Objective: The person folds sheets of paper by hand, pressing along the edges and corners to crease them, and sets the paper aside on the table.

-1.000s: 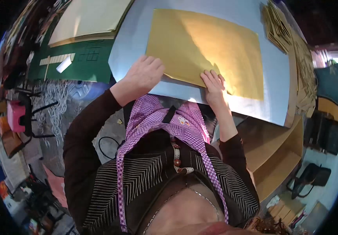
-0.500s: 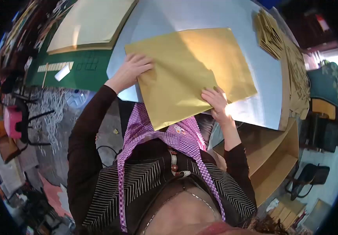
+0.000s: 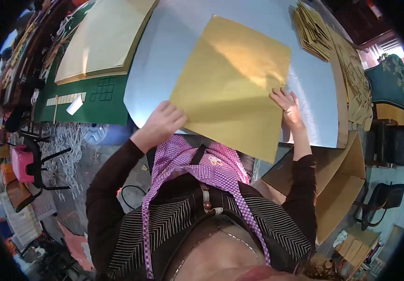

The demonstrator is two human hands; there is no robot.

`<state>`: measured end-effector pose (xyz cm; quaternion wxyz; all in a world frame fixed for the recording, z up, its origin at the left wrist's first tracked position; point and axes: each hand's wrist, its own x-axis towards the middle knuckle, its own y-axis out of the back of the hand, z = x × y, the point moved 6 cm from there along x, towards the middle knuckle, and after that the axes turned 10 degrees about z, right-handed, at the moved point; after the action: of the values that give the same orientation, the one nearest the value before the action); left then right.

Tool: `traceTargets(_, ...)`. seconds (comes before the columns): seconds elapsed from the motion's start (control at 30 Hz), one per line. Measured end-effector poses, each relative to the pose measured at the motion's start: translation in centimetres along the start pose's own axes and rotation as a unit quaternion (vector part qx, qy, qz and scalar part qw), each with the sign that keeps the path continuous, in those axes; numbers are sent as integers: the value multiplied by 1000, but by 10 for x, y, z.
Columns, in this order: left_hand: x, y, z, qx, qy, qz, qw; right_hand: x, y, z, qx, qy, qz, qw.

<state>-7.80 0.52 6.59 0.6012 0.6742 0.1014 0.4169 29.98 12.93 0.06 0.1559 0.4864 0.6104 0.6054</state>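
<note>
A yellow-brown paper sheet (image 3: 232, 84) lies turned at an angle on the pale blue table top (image 3: 155, 56), its near corner sticking out past the front edge. My left hand (image 3: 164, 122) is closed at the sheet's left corner, fingers bent over its edge. My right hand (image 3: 287, 105) rests on the sheet's right edge, fingers a little apart with the tips on the paper.
Pale large sheets (image 3: 103, 40) are stacked on a green mat (image 3: 85, 110) at the left. Folded brown paper pieces (image 3: 310, 30) sit at the back right, with more (image 3: 354, 79) beyond. An open cardboard box (image 3: 337, 187) stands below the table's right side.
The sheet has turned on the table, and its near corner has swung from the left to the right. My left hand has moved down; my right hand has moved right and slightly up.
</note>
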Motion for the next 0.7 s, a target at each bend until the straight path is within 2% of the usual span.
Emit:
traceTargets(0.1, -7, -13, 5, -36, -1, -2, 999, 0, 3, 16, -21, -22, -47, 998)
traceTargets(0.37, -11, -24, -29, -49, 30, 20, 998, 0, 10, 21, -7, -29, -46, 999)
traceTargets(0.47, -19, -29, -27, -47, 25, 14, 998, 7, 31, 11, -64, 12, -97, 993)
traceTargets(0.53, -24, -34, -19, -55, 5, -19, 998, 16, 45, 15, -135, -30, -143, 980)
traceTargets(0.57, -25, -33, -17, -76, 17, -18, 997, 27, 47, 6, -110, -22, -130, 985)
traceTargets(0.63, -24, -31, -15, -100, 30, -14, 994, 68, 39, -54, -41, -61, -255, 964)
traceTargets(0.7, -26, -32, -16, -125, 46, 6, 991, 83, -4, -113, 96, 1, -345, 934)
